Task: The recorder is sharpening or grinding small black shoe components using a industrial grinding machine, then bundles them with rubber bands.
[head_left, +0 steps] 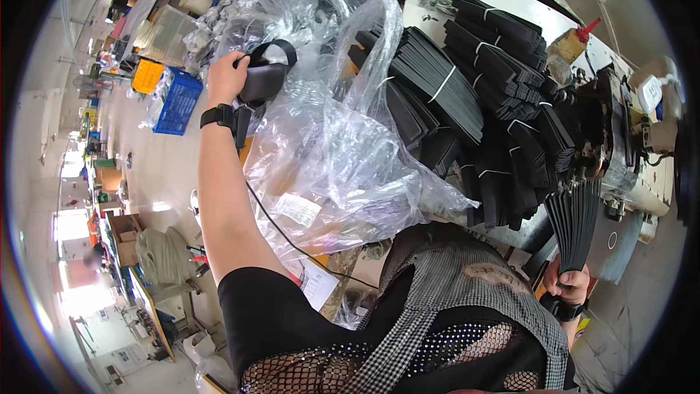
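My left hand (228, 76) is stretched out to the far left, its fingers curled onto a dark, rounded item with a black strap loop (264, 82). What kind of item it is I cannot make out. It lies against a large heap of clear plastic bags (343, 153). At the lower right, my right hand (568, 282) grips the lower end of a fanned bundle of black flat strips (574, 222). The strips point up toward the machine. Each wrist carries a black band, and a thin cable trails from the left one.
Stacks of black flat pieces (503, 76), tied with white bands, cover the white worktable (419, 18). A machine (620, 131) stands at the right, with a red-tipped bottle (572, 42) behind it. A blue crate (178, 102) is on the floor at the left.
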{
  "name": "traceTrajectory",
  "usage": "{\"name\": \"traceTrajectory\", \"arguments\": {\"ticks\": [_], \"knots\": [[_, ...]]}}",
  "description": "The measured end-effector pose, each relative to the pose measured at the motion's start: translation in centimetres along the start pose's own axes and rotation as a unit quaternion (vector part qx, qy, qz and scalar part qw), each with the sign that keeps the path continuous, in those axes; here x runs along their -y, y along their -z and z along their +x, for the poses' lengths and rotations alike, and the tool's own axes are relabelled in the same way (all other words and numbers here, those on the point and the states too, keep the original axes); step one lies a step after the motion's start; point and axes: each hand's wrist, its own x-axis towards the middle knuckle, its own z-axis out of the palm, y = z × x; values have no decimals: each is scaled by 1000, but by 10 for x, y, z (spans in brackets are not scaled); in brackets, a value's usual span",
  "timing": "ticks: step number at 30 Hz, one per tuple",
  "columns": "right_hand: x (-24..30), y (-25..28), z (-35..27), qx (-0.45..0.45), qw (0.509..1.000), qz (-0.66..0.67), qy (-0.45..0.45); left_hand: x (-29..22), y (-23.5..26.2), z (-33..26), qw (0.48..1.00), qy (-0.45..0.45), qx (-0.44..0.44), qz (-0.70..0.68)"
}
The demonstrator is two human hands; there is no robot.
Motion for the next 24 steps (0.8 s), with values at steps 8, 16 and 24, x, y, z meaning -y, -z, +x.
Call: {"name": "traceTrajectory", "arguments": {"ticks": [8, 16, 24], "knots": [[6, 7, 10, 23, 999, -6, -30, -44, 35, -12, 980, 141, 114, -84], [6, 14, 15, 31, 998, -1, -51, -28, 14, -4, 950, 209, 179, -148], [5, 16, 13, 26, 998, 8, -48, -43, 11, 1, 948, 238, 188, -96]]}}
